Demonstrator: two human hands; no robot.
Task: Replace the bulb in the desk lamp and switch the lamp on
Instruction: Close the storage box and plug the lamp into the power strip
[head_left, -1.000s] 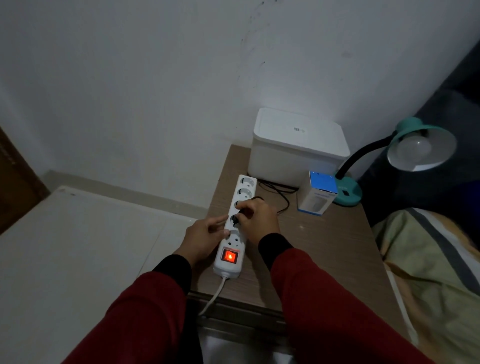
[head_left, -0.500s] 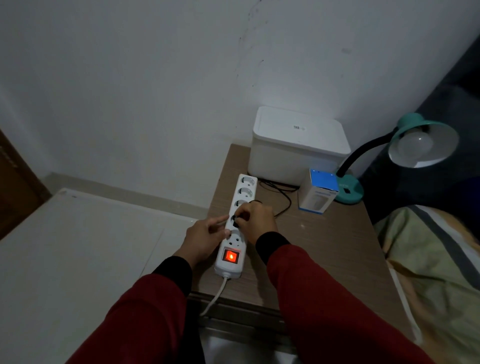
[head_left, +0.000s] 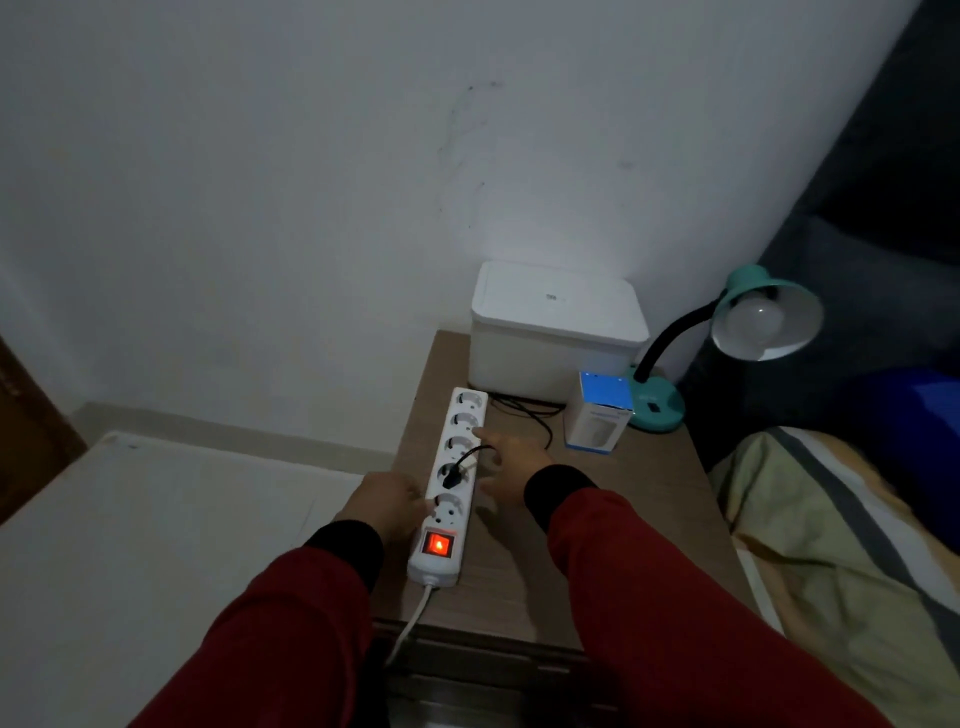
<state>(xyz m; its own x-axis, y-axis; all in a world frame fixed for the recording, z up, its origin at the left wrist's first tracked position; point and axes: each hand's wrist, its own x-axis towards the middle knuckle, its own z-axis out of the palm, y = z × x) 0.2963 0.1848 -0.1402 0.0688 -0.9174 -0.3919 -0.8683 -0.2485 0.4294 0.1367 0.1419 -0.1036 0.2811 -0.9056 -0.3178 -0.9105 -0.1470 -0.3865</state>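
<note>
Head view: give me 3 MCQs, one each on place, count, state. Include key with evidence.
1. Where is the black plug on the power strip?
A. socket nearest the switch
B. second socket from the switch
C. farthest socket

2. How many sockets does the strip have?
A. three
B. five
C. seven

3. The strip's rocker switch is:
A. glowing red
B. dark
C. covered by a hand

Key: 1 B, one empty socket lies between plug and switch. 2 B, five show in a row. 3 A, it glows red, while the left hand rests beside the strip.
</note>
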